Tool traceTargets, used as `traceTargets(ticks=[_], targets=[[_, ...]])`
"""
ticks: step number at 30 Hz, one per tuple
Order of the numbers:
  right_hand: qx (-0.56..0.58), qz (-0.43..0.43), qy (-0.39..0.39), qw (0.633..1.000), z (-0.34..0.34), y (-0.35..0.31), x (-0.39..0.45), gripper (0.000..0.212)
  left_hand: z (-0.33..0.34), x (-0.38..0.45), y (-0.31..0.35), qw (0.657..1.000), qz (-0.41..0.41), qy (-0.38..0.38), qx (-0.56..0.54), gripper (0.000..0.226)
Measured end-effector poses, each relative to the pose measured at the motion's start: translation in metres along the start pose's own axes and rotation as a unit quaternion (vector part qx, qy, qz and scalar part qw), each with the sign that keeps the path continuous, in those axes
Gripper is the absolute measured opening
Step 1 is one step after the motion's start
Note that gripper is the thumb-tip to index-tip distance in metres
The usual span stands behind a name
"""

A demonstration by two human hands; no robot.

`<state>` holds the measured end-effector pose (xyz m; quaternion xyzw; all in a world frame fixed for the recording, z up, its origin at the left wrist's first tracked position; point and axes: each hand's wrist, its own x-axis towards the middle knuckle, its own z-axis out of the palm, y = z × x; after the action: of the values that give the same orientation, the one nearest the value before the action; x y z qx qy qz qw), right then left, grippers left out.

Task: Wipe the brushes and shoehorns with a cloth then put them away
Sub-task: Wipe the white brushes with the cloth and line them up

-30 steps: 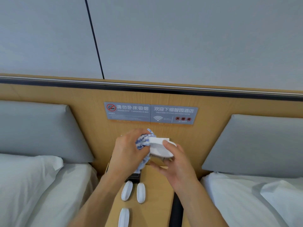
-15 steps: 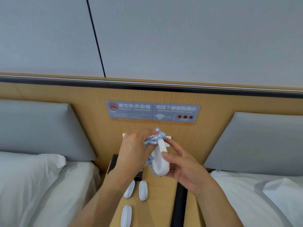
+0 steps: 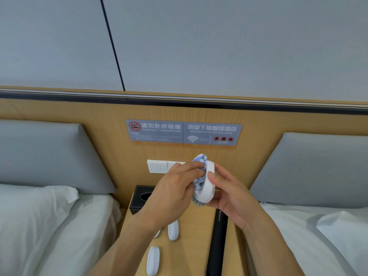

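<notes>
White brush (image 3: 208, 186) held upright above the table (image 3: 195, 236), blue cloth (image 3: 199, 172) against its bristles; three brushes (image 3: 172, 230) and a black shoehorn (image 3: 218, 242) lie below

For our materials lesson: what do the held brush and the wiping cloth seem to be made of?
Brush: likely plastic, its white back smooth and evenly glossy; grey bristles show at its lower end. Cloth: seemingly soft microfibre or terry, blue-white with a fuzzy, bunched surface.

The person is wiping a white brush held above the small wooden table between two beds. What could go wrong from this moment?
1. The right hand holds the white oval plastic brush mostly by its fingertips; pressure from the blue and white cloth in the left hand might push it loose.
2. If dropped, it could hit the white brushes on the light wooden bedside table, or fall beside a bed.
</notes>
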<state>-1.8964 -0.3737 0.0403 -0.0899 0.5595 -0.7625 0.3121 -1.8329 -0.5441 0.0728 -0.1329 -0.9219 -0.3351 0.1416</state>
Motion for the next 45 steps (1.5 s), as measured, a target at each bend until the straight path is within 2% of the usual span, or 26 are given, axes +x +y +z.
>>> traceTargets(ticks=[7,11,15,18,25,30,34,37,40,45], targets=[[-0.015,0.011,-0.001,1.000,-0.014,-0.011,-0.002,0.067,-0.011,0.003,0.003,0.995,0.027,-0.076,-0.053,0.042],[-0.023,0.020,-0.015,0.999,-0.011,-0.013,-0.003,0.061,-0.018,0.008,0.000,0.994,0.030,-0.077,-0.073,0.036],[-0.027,0.017,-0.033,0.999,-0.007,-0.020,-0.004,0.056,-0.015,0.011,0.001,0.997,0.062,-0.042,0.030,0.044],[-0.014,0.006,-0.015,1.000,-0.010,-0.027,-0.003,0.067,-0.008,0.009,0.005,0.995,0.061,-0.051,0.055,0.053],[0.000,-0.008,0.037,0.999,-0.009,-0.020,-0.003,0.065,-0.009,0.004,0.013,0.991,0.009,-0.102,-0.091,0.048],[0.020,-0.023,0.070,0.997,-0.009,-0.016,-0.006,0.060,-0.011,-0.004,0.010,0.960,-0.066,-0.127,-0.240,0.048],[0.039,-0.018,0.086,0.995,-0.007,-0.016,-0.007,0.056,-0.005,-0.007,0.010,0.958,-0.086,-0.088,-0.260,0.050],[0.051,-0.018,0.098,0.994,-0.001,-0.018,-0.008,0.060,0.007,-0.006,0.015,0.971,-0.101,-0.002,-0.215,0.054],[0.052,-0.020,0.107,0.993,0.006,-0.020,-0.010,0.067,0.014,-0.004,0.018,0.979,-0.099,0.067,-0.165,0.048],[0.042,-0.018,0.106,0.993,0.011,-0.020,-0.015,0.076,0.013,-0.001,0.019,0.977,-0.108,0.079,-0.168,0.038]])
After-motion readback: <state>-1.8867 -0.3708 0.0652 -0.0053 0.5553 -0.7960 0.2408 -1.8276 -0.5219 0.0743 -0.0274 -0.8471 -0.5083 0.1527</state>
